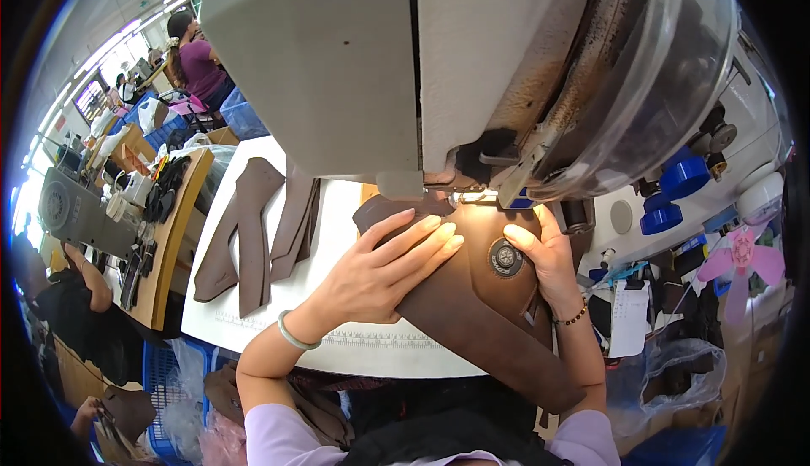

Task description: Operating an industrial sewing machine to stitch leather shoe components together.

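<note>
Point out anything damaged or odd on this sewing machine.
Rough brown, rust-like stains mark the off-white, block-shaped machine head beside its curved clear plastic cover, looking odd against the mostly plain surface.

Lilac sleeves point(283, 436), black apron point(439, 424), pale bangle point(290, 337), dark beaded bracelet point(573, 317)

Left hand point(380, 268) is lying flat on a brown leather-like workpiece point(472, 263) bearing a round black badge point(506, 258); right hand point(554, 259) is gripping its right edge. Grey-white sewing machine point(312, 61) is standing above.
</note>
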Tool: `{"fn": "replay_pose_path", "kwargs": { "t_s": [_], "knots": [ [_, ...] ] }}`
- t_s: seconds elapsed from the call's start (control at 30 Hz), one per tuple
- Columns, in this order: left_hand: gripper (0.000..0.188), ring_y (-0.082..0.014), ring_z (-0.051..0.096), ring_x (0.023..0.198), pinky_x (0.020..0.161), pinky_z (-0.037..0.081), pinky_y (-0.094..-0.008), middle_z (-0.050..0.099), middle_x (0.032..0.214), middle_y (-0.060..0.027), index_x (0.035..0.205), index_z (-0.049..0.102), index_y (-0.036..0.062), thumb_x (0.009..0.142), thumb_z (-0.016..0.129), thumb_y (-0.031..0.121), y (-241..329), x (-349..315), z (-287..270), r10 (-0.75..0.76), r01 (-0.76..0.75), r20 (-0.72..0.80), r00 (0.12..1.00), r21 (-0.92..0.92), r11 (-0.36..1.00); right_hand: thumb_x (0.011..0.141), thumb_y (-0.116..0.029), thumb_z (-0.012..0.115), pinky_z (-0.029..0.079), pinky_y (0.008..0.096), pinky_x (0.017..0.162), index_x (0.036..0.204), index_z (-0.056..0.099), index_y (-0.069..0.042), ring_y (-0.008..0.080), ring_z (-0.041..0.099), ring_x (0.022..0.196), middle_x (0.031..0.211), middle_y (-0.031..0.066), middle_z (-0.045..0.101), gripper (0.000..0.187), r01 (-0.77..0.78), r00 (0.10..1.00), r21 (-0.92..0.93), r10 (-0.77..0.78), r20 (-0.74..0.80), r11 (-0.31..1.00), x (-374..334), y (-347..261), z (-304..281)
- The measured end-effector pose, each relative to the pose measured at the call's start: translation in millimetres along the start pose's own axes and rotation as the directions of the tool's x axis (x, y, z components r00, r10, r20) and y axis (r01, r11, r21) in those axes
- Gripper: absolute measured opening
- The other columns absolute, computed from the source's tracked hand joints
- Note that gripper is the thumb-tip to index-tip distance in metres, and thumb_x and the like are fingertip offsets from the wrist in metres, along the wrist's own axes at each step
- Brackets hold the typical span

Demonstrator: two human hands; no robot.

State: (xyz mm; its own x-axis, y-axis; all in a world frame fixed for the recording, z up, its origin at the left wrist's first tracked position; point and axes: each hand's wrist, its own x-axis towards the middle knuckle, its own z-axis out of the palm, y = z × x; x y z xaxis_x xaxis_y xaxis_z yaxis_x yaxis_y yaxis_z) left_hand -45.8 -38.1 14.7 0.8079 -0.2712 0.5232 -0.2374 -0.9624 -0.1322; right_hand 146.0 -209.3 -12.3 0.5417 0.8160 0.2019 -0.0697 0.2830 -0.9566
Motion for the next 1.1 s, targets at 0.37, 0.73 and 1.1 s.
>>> {"fn": "replay_pose_path", "kwargs": {
  "t_s": [0.37,0.73,1.1],
  "knots": [
    [0.065,-0.0254,0.049,0.125,0.107,0.038,-0.0469,0.055,0.13,-0.0087,0.126,0.058,0.0014,0.065,0.06,0.024,-4.6,-1.1,-3.3,0.027,-0.027,0.001,1.0,-0.082,0.996,0.087,-0.01,0.064,0.044,0.0228,0.086,0.117,0.055,0.0,0.0065,0.054,0.095,0.105,0.0014,0.059,0.033,0.033,0.999,-0.035,-0.033,-0.001,0.999,-4.3,2.2,0.7],
    [0.058,-0.0249,0.05,0.122,0.107,0.038,-0.0478,0.056,0.129,-0.0087,0.125,0.059,0.0037,0.071,0.056,0.024,-5.4,0.3,-3.6,0.048,-0.047,0.004,0.999,-0.03,0.998,0.088,-0.011,0.064,0.045,0.0223,0.084,0.112,0.054,0.001,0.0062,0.054,0.093,0.101,0.0017,0.059,0.029,0.034,0.999,-0.051,-0.034,0.0,0.998,-3.3,4.0,-1.6],
    [0.062,-0.0293,0.051,0.121,0.109,0.034,-0.0476,0.054,0.129,-0.0162,0.129,0.055,0.0012,0.071,0.054,0.024,7.5,6.2,-5.4,-0.024,0.021,-0.041,0.999,-0.069,0.997,0.09,-0.014,0.065,0.047,0.0192,0.076,0.107,0.055,0.004,0.0041,0.055,0.088,0.095,0.0023,0.061,0.027,0.092,0.995,-0.124,-0.098,-0.037,0.988,-3.9,-6.9,1.5]
  ]
}}
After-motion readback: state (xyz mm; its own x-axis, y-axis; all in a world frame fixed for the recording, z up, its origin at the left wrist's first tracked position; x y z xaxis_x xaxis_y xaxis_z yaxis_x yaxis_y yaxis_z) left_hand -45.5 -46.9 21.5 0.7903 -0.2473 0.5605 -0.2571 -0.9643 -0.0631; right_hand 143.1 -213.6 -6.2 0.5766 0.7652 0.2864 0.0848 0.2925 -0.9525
